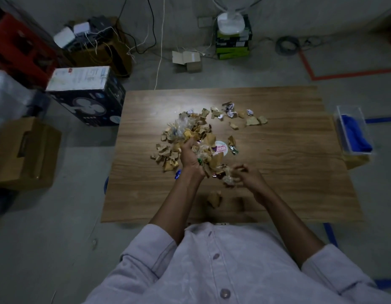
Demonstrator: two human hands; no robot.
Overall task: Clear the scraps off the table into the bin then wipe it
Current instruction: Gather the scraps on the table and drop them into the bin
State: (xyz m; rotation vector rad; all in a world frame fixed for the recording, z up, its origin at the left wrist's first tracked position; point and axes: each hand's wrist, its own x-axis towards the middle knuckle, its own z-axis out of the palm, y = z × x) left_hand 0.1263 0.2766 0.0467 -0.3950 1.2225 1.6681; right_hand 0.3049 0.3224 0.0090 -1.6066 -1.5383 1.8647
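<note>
Wooden table (288,150) in dim room, scraps (185,132) heaped mid-table, left hand (190,157) curled round a fistful, right hand (249,175) motion-blurred, fingers pinching a crumpled wrapper (229,179)

A fan box (87,97) stands on the floor beside a brown carton (23,152).
</note>
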